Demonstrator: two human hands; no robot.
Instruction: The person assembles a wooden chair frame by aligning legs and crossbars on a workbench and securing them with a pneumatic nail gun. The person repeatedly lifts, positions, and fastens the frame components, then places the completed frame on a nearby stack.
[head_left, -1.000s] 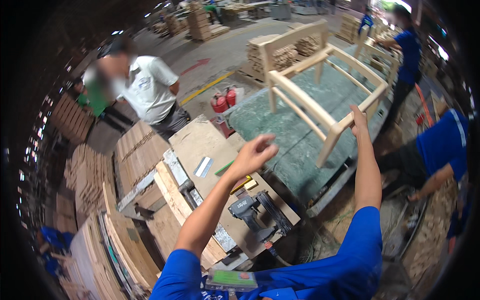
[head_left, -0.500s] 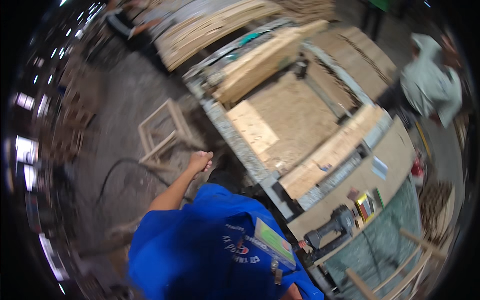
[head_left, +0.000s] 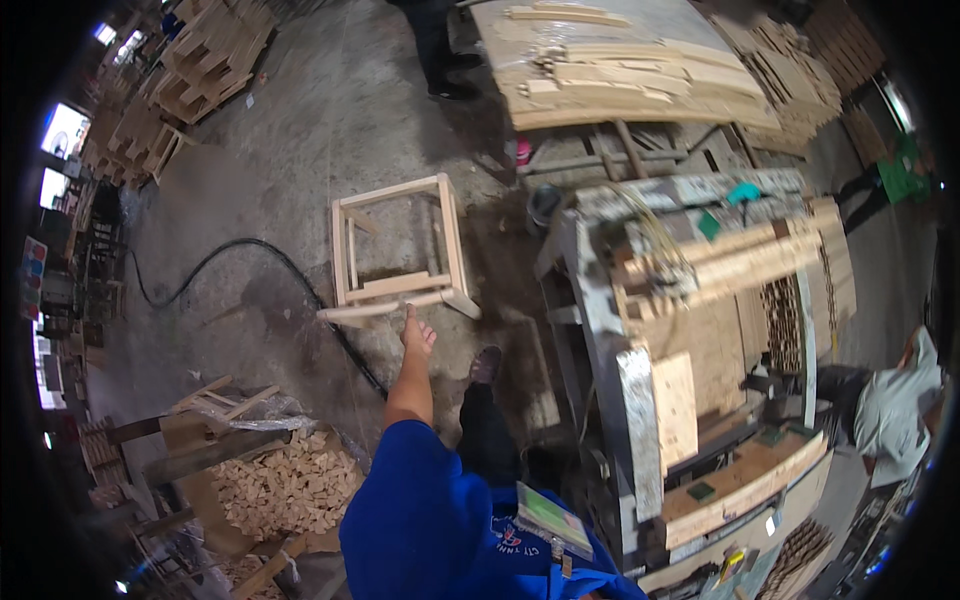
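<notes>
My left hand (head_left: 418, 336) reaches forward from a blue sleeve, with the index finger stretched out and the other fingers loosely bent. It holds nothing that I can see. The fingertip overlaps the near rail of a light wooden frame (head_left: 447, 235), shaped like a stool or chair base without a seat. Whether finger and rail touch, I cannot tell. The frame stands on the concrete floor, left of a metal workbench (head_left: 640, 430). My right hand is out of view.
A black hose (head_left: 255, 241) snakes across the floor beside the frame. Wood offcuts (head_left: 285, 485) fill a container at lower left. Planks lie on a far table (head_left: 540, 110). A person in dark trousers (head_left: 425, 40) stands beyond; another in a pale top (head_left: 895, 420) is at right.
The view has swung left, bringing the frame and offcuts nearer the middle. My left hand has gone from a closed fist apart from the frame to an extended finger at its near rail.
</notes>
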